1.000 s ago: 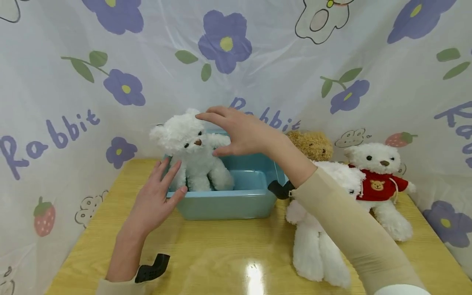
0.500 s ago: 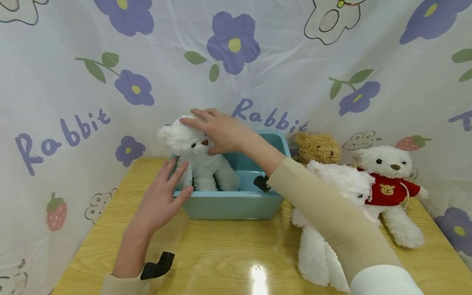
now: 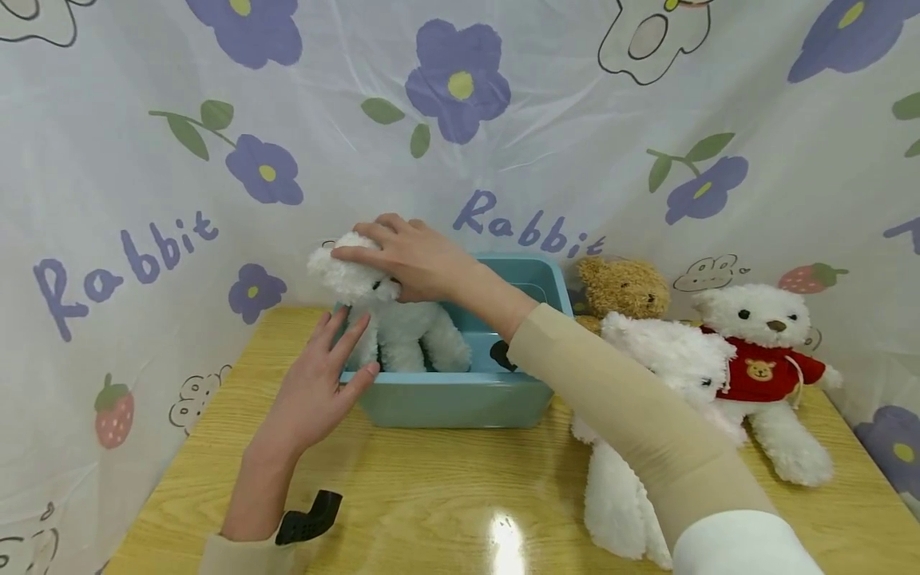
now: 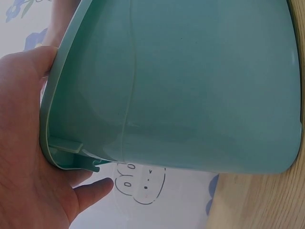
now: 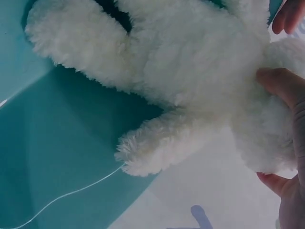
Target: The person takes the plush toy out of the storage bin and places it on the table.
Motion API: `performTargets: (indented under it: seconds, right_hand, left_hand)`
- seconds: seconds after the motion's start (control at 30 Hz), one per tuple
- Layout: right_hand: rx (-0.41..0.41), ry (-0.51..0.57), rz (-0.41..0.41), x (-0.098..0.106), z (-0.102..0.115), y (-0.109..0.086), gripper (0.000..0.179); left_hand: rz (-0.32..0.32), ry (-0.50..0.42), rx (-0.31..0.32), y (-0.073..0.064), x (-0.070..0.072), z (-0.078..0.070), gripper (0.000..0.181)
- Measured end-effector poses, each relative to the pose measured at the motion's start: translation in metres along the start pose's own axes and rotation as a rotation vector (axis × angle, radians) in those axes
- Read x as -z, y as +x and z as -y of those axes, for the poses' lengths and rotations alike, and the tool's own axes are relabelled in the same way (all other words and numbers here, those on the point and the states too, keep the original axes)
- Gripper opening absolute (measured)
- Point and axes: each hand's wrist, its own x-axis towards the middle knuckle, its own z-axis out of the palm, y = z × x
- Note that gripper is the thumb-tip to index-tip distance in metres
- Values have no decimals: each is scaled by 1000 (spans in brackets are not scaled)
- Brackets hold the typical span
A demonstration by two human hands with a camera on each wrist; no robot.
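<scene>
A fluffy white teddy bear (image 3: 410, 327) sits in the left part of a light blue plastic bin (image 3: 460, 399). My right hand (image 3: 417, 259) holds the bear's head, its fingers over the top and its thumb by the muzzle, hiding much of the face. In the right wrist view the bear's body (image 5: 190, 52) fills the upper part, with fingers on both sides of its head. My left hand (image 3: 309, 391) rests at the bin's left front corner, fingers spread and fairly straight. The left wrist view shows the thumb over the bin's rim (image 4: 50, 105) and another finger sticking out below it.
Three more teddy bears are on the right of the wooden table (image 3: 417, 495): a brown one (image 3: 625, 283) behind, a white one (image 3: 618, 495) partly behind my right sleeve, and a white one in a red hoodie (image 3: 762, 371). A patterned cloth (image 3: 345, 176) hangs behind.
My right hand has moved left from beside the bear's head onto it, covering more of its face. My left hand stays at the bin's corner. The head view has shifted slightly.
</scene>
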Motion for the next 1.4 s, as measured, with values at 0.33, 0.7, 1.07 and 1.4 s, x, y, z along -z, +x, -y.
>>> performTargets:
  seconds: [0.33, 0.7, 1.07, 1.4]
  right_hand:
    - [8, 1, -90, 6, -5, -10, 79]
    - [-57, -32, -157, 15, -9, -25, 76]
    - [-133, -98, -206, 30, -15, -38, 75]
    - [-185, -65, -202, 45, -25, -52, 77]
  left_hand:
    - [-15, 10, -5, 0, 0, -1, 70]
    - [2, 1, 21, 0, 1, -4, 71]
    - [-7, -13, 32, 0, 0, -2, 76]
    - [-11, -8, 21, 1, -1, -3, 78]
